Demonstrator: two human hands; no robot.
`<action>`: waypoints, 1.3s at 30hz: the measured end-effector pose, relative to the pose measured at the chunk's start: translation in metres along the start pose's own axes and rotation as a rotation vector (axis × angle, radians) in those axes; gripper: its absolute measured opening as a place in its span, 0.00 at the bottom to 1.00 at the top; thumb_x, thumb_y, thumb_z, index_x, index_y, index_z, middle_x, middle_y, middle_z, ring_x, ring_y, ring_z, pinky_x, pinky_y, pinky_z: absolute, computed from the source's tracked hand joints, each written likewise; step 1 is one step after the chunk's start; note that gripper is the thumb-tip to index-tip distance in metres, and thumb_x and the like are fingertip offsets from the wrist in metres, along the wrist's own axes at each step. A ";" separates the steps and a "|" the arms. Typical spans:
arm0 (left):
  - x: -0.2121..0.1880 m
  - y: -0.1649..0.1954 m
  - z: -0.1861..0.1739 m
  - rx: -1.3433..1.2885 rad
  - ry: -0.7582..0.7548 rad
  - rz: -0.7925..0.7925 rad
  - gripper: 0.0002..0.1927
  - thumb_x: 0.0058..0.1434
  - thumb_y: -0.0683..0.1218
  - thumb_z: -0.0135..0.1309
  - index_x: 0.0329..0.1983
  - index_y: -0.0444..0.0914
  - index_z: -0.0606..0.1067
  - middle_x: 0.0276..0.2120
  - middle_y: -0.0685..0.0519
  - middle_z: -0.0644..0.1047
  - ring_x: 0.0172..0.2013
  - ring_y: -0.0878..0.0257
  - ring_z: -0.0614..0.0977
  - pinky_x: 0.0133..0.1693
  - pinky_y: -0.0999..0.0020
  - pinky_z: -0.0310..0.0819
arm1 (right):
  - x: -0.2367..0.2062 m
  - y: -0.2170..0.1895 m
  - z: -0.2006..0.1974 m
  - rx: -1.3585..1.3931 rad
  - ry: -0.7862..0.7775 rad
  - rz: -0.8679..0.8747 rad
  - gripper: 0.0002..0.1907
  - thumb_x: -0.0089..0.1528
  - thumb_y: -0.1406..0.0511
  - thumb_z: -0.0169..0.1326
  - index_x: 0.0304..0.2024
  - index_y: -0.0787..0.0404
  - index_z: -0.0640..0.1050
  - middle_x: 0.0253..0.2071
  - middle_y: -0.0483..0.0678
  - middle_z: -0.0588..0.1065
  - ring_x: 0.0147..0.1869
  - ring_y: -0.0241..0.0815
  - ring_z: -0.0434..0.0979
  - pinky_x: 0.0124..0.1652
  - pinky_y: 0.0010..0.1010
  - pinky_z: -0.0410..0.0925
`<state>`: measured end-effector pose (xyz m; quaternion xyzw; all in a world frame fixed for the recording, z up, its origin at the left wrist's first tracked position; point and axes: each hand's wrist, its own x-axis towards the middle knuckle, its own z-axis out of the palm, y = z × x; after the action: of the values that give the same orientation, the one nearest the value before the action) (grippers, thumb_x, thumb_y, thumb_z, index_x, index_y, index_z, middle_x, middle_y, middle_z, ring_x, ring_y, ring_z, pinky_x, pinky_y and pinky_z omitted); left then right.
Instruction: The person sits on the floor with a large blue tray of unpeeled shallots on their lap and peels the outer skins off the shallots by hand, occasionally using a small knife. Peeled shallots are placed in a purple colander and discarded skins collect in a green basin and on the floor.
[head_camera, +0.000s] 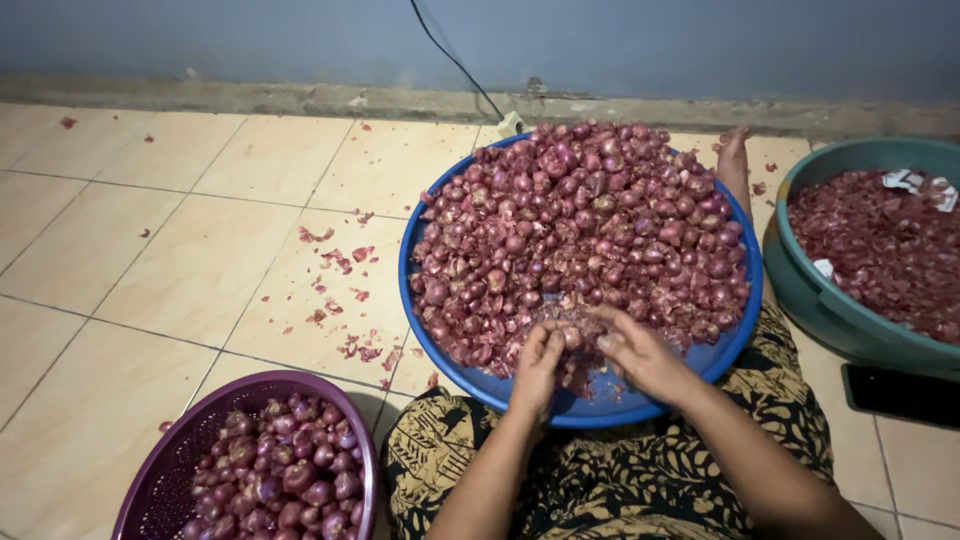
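A blue round basin (610, 408) rests on my lap and the floor, heaped with unpeeled red shallots (580, 220). My left hand (538, 365) and my right hand (632, 350) meet at the near side of the heap, fingers pinched together on one small shallot (573, 337) between them. Both hands hover over the basin's near rim. Whether a knife is in either hand cannot be seen.
A purple plastic basket (160, 470) with peeled shallots (285, 475) stands at the lower left. A teal tub (810, 300) of red skins sits at the right, a dark phone (900, 395) beside it. Loose skins (340, 290) litter the beige tiles. A black cable (455, 60) runs along the wall.
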<state>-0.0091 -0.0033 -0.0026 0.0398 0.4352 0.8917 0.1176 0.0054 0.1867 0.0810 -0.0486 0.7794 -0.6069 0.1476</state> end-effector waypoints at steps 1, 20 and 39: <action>0.000 0.000 0.000 -0.034 -0.020 0.002 0.12 0.73 0.47 0.50 0.54 0.36 0.74 0.35 0.53 0.78 0.26 0.69 0.74 0.25 0.78 0.68 | -0.004 -0.002 0.001 0.026 -0.031 -0.011 0.23 0.67 0.63 0.48 0.65 0.50 0.68 0.24 0.39 0.67 0.25 0.31 0.63 0.25 0.25 0.59; 0.000 -0.005 -0.006 0.175 -0.071 -0.058 0.11 0.70 0.48 0.55 0.48 0.36 0.74 0.35 0.55 0.79 0.33 0.70 0.77 0.35 0.77 0.73 | -0.015 -0.026 0.019 -0.399 0.200 -0.025 0.13 0.67 0.60 0.53 0.53 0.51 0.75 0.36 0.44 0.81 0.33 0.36 0.80 0.34 0.29 0.71; -0.007 0.028 0.002 -0.202 0.038 -0.152 0.14 0.71 0.54 0.52 0.51 0.41 0.71 0.30 0.49 0.76 0.21 0.66 0.73 0.19 0.77 0.62 | 0.026 -0.025 -0.022 -0.855 0.191 0.367 0.24 0.62 0.54 0.59 0.62 0.42 0.75 0.43 0.49 0.82 0.46 0.46 0.85 0.48 0.40 0.77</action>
<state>-0.0065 -0.0202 0.0203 -0.0220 0.3472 0.9201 0.1800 -0.0286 0.1942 0.1052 0.0896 0.9651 -0.1974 0.1471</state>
